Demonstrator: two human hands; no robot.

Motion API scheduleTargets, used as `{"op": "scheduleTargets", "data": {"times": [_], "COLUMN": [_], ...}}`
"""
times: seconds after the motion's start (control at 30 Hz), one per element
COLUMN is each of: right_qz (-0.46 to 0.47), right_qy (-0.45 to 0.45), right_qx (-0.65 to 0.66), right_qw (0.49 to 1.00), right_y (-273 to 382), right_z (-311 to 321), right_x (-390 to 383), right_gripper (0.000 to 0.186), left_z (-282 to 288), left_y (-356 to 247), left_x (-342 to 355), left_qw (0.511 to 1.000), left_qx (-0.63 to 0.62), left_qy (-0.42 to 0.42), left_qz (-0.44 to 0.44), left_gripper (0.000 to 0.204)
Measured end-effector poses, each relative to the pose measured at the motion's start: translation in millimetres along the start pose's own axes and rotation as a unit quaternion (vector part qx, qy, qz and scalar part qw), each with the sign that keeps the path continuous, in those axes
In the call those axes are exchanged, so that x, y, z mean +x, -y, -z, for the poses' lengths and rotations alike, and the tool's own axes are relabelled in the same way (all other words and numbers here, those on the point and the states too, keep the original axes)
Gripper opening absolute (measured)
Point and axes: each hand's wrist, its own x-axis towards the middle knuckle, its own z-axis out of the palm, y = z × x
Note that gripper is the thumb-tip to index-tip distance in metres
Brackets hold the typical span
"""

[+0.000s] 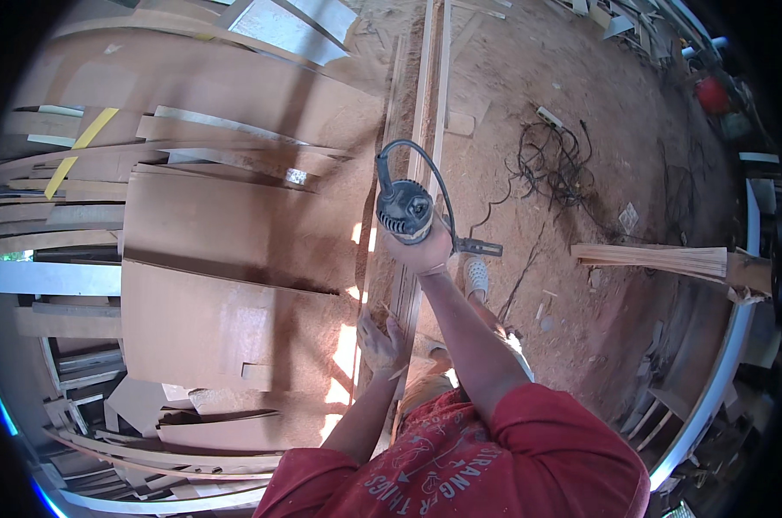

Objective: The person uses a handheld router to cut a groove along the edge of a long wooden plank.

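My right hand [425, 252] is closed around a black corded power tool that looks like a trim router [405, 210], held upright over long narrow wooden strips [406, 289]. The hand hides the tool's base. Its black cord [431, 166] loops up from the top and down past my wrist to a dark plug end [481, 248]. Lower down, my left hand [380, 344] rests on the dusty edge of the strips, fingers stretched and thumb apart.
Sheets of brown board [209, 324] lie stacked on the left. A tangled black cable [550, 164] and a power strip [549, 116] lie on the dusty floor at right. Bundled thin wood strips [658, 257] jut in from the right. Offcuts [620, 22] pile up at the far right.
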Motion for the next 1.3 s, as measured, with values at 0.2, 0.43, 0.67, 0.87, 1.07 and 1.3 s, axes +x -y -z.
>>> {"op": "scheduleTargets", "data": {"times": [0.2,0.43,0.67,0.87,1.07,1.3], "right_qz": [0.177,0.175,0.133,-0.02,-0.086,0.098], "right_qy": [-0.037,-0.049,-0.029,0.015,0.02,-0.03], "right_qx": [0.012,-0.014,-0.011,-0.047,-0.007,-0.02], "right_qw": [0.983,0.983,0.991,0.999,0.996,0.995], "right_y": [-34.8,-32.2,-3.7,11.0,34.5,-10.5], "right_z": [-6.4,-12.9,-12.6,-4.2,-3.1,2.0], "right_x": [49.2,106.3,149.9,180.2,55.6,29.3], "right_gripper": [0.071,0.067,0.074,0.084,0.081,0.069], "left_z": [2.5,-1.0,-2.9,-8.5,-6.8,-1.4], "left_y": [-1.0,10.8,15.3,-1.6,17.3,-2.3], "left_x": [-2.5,-3.4,-3.8,-0.4,0.0,0.6], "left_qw": [1.0,1.0,0.997,0.999,0.998,0.999], "left_qx": [0.018,0.018,0.056,0.034,0.018,0.01], "left_qy": [-0.007,0.001,-0.017,-0.039,-0.056,-0.035], "left_qz": [-0.005,-0.003,-0.046,0.014,-0.015,-0.017], "left_gripper": [0.076,0.076,0.07,0.069,0.071,0.072]}}
